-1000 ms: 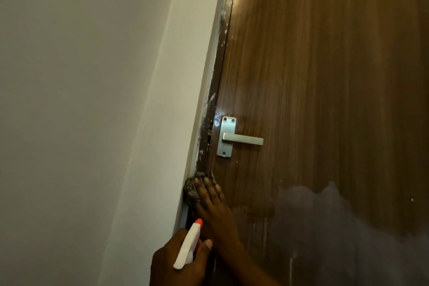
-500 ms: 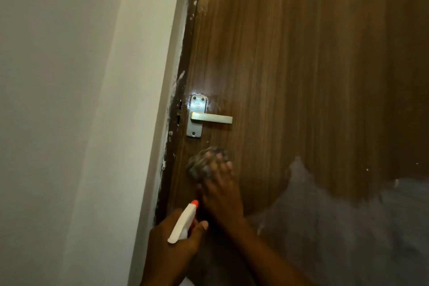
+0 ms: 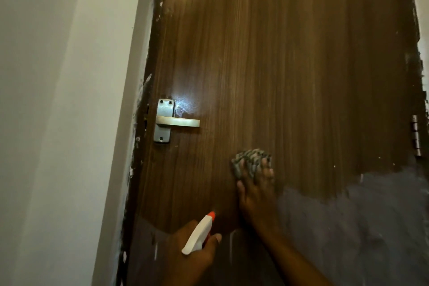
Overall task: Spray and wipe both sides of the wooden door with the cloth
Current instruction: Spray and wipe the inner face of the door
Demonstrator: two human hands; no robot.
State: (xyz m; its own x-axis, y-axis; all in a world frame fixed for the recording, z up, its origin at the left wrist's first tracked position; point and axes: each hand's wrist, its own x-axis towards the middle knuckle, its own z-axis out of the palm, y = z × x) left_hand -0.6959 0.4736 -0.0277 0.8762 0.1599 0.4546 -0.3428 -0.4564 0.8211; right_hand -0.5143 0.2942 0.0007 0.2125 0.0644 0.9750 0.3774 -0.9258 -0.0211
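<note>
Right hand (image 3: pixel 256 195) flat, pressing cloth (image 3: pixel 249 161)

One wooden door (image 3: pixel 290 65) here, one lever handle (image 3: pixel 177 122) at its left edge, one hinge (image 3: pixel 415 134) at its right edge, one cloth (image 3: pixel 249 161), one spray bottle (image 3: pixel 198 234), and two hands: left hand (image 3: pixel 190 255), right hand (image 3: pixel 256 190).

Brown wood-grain door (image 3: pixel 278 65), lower part grey; crumpled grey cloth (image 3: pixel 249 160) against it; white spray bottle (image 3: pixel 197 234) tilted.
</note>
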